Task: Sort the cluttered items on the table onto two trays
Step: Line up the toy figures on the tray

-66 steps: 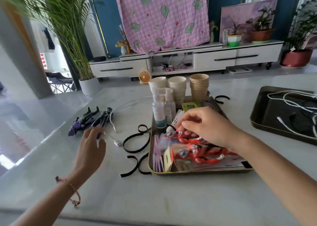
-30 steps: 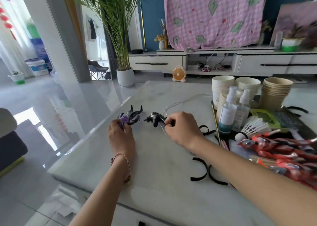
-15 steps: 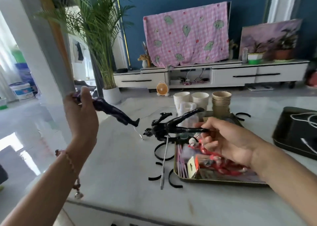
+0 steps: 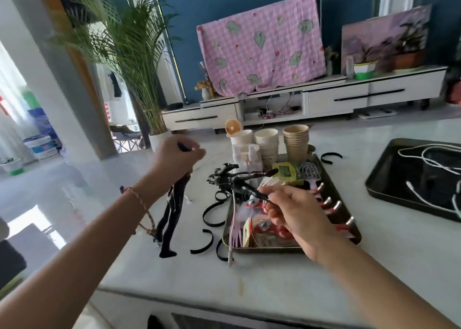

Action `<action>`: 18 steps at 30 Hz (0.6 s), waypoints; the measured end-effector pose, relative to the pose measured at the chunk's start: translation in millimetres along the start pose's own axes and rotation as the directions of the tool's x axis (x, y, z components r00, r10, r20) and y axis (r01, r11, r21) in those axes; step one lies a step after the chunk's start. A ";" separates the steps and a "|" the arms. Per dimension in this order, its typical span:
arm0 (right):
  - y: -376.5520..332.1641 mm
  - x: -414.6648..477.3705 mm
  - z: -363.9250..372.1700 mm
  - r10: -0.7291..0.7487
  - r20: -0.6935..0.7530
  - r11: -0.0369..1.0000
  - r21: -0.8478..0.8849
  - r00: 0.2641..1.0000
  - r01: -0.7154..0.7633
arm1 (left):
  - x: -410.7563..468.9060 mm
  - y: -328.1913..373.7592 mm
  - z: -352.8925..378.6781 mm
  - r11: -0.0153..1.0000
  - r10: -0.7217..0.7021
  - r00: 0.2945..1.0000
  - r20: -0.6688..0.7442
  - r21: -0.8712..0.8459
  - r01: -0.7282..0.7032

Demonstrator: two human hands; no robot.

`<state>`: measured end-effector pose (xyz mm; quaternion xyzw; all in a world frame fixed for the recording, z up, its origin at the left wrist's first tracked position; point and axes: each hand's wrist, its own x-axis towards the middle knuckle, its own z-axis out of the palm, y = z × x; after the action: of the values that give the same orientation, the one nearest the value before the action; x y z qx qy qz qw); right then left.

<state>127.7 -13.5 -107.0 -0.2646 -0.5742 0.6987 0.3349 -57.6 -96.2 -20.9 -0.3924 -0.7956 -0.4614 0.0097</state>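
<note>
My left hand [image 4: 178, 157] grips a dark purple toy figure [image 4: 172, 213] by its upper end; the figure hangs feet down over the table, left of the tray. My right hand [image 4: 294, 211] pinches a black toy figure [image 4: 235, 179] by one leg and holds it above the near tray's left side; a thin cable [image 4: 232, 226] dangles from it. The near tray [image 4: 349, 226] holds red toy figures, paper cups [image 4: 295, 139], spray bottles [image 4: 247, 156] and other small items. A black tray [image 4: 379, 179] at the right holds white cables [image 4: 429, 159].
Several black curved straps [image 4: 204, 243] lie on the white table left of the near tray, and one more strap [image 4: 330, 156] lies behind it. The table's front edge runs close below my arms. A TV cabinet and a potted palm stand beyond the table.
Both figures were picked up from the table's left part. Since half a second ago the purple figure swung from pointing sideways to hanging down, and my right hand carried the black figure closer over the tray.
</note>
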 end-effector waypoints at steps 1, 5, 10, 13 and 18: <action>0.5 1.6 -1.8 0.027 0.002 0.999 0.039 1.000 -0.027 | -0.6 -3.0 3.0 0.993 -0.112 0.987 0.114 -0.035 0.116; 2.0 4.4 -0.7 0.093 0.051 0.977 0.187 0.994 -0.101 | -4.2 -15.5 14.9 0.912 -0.383 0.873 0.302 -0.029 0.409; 12.1 6.9 11.8 0.136 0.096 0.935 0.317 0.986 -0.159 | -8.6 -38.7 25.7 0.741 -0.516 0.689 0.509 -0.137 0.657; 16.8 8.1 19.9 0.180 0.127 0.901 0.378 0.975 -0.215 | -10.9 -41.4 29.1 0.707 -0.500 0.640 0.583 -0.151 0.690; 19.7 10.7 28.2 0.254 0.220 0.756 0.562 0.942 -0.336 | -8.7 -38.6 22.3 0.728 -0.449 0.704 0.551 -0.231 0.645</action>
<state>96.4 -25.2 -120.5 -0.1879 -0.2994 0.9020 0.2477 -68.4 -95.3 -65.0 -0.2217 -0.7410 -0.4909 -0.4009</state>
